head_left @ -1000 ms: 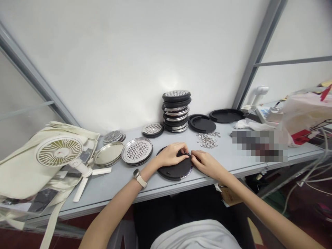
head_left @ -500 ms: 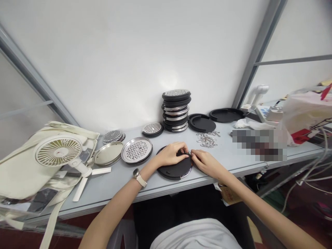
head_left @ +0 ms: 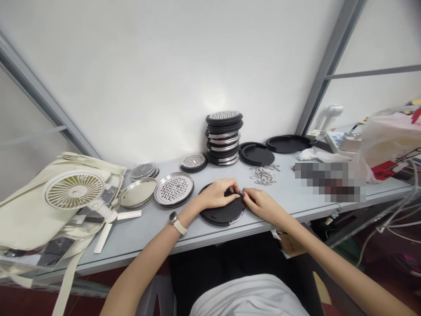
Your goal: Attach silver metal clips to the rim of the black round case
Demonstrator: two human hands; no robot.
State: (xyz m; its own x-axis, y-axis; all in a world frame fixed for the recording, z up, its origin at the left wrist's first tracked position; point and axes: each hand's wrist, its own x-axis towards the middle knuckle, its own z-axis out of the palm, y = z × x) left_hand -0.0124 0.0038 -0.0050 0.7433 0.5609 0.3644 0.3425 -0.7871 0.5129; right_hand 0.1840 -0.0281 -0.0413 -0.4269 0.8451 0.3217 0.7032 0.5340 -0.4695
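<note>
A round black tray-like piece [head_left: 221,215] with a shiny strip at its right rim lies at the table's front edge. My left hand [head_left: 221,193] rests over it, thumb and fingers pinched at the upper right rim. Close beside it, my right hand [head_left: 261,204] is closed, its fingertips on what looks like a small metal clip at the same rim. The fingers mostly hide that part. A pile of metal wire clips [head_left: 263,175] lies just beyond my right hand. To the left sits a round perforated metal disc [head_left: 174,189] on a stack.
Behind stands a tall stack of black and metal discs [head_left: 224,140], with black round trays [head_left: 257,154] to its right. Shallow metal lids [head_left: 138,193], a white fan [head_left: 75,192] and a cream bag [head_left: 26,215] are left. A plastic bag [head_left: 384,140] sits far right.
Both hands keep nearly the same hold at the black piece's rim, with only slight finger movement. The view has shifted a little.
</note>
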